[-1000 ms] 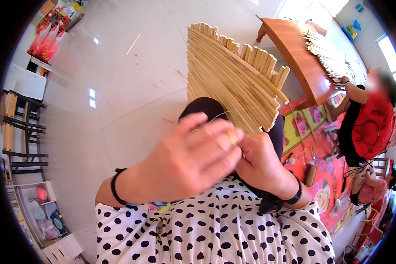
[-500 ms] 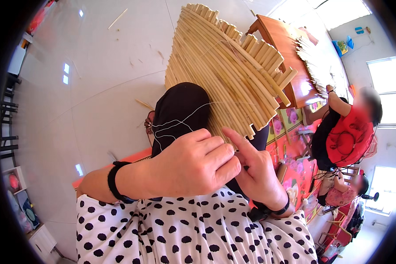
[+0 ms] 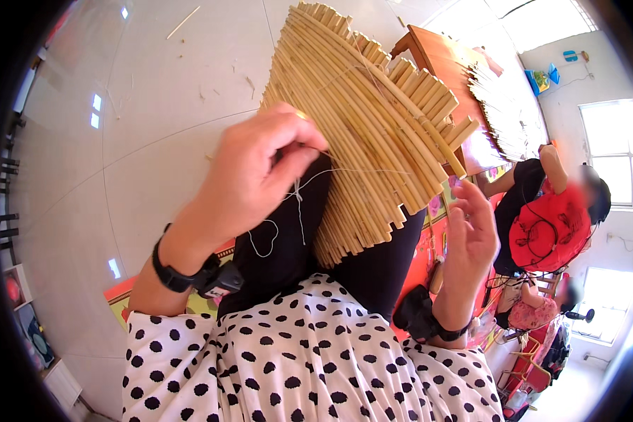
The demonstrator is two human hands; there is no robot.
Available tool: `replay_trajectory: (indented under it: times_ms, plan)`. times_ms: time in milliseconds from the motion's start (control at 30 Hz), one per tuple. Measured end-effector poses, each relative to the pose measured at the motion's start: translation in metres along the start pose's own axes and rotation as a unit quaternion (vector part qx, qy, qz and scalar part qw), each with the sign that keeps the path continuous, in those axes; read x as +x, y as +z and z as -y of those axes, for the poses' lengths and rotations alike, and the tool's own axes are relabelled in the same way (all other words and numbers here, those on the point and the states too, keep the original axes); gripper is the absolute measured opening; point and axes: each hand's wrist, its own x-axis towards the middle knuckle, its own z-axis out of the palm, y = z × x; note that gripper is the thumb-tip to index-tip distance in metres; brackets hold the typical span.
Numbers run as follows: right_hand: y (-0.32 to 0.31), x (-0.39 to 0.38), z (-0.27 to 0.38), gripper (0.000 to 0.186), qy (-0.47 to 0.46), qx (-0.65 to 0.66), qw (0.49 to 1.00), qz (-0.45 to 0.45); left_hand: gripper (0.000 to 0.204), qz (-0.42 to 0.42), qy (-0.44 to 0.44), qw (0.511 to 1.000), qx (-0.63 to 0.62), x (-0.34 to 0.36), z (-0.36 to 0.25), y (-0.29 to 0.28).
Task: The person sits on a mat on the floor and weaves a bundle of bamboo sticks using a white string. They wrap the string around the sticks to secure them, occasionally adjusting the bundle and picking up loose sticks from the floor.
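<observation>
A bundle of thin bamboo-like sticks [image 3: 359,141], laid side by side as a fan-shaped mat, rests across my dark-clothed knees. My left hand [image 3: 260,158] is over its left edge, thumb and fingers pinched together. A thin dark sliver sticks out of the pinch; I cannot tell whether it is a needle or a strand. White thread [image 3: 300,211] with a knot or loop hangs below that hand over my knee, and a length of it runs right across the sticks. Past the mat's right side my right hand [image 3: 472,225] is raised, fingers loosely curved and apart, holding nothing visible.
A wooden table [image 3: 443,67] bearing another row of sticks [image 3: 496,112] stands at the far right. Beside it sits a person in red [image 3: 552,225], with a second person [image 3: 534,309] behind. Stick scraps [image 3: 183,22] lie on the pale tiled floor. Flowered red matting [image 3: 429,243] is underneath.
My hands were together over the near end of the mat. They have parted: the left moved up to the mat's left edge, the right moved out to the right. The thread has shifted.
</observation>
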Motion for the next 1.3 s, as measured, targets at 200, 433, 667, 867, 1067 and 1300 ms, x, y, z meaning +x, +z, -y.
replay_trajectory:
  times_ms: [200,433,667,867,1067,1300]
  plan:
    - [0.024,0.007,-0.014,0.033,0.0,-0.024,0.998,0.06,0.011,0.06,-0.085,0.992,-0.077,0.008,0.009,0.065]
    - [0.03,0.003,-0.019,0.033,-0.031,0.023,0.998,0.051,0.014,-0.036,0.069,0.993,0.085,0.005,0.01,0.104]
    - [0.027,0.008,-0.019,0.032,-0.013,0.008,0.999,0.048,0.006,0.176,-0.052,0.983,-0.001,0.003,0.003,0.069]
    - [0.033,0.008,-0.013,0.034,-0.021,-0.005,0.999,0.029,0.01,0.226,-0.131,0.898,-0.353,0.017,0.017,0.058]
    - [0.045,0.011,-0.013,0.03,-0.039,-0.059,0.997,0.011,0.015,0.191,-0.191,0.78,-0.565,0.016,0.021,0.081]
    - [0.044,0.007,0.001,0.024,-0.025,-0.106,0.994,0.014,0.012,0.193,-0.125,0.895,-0.382,0.022,0.008,0.069]
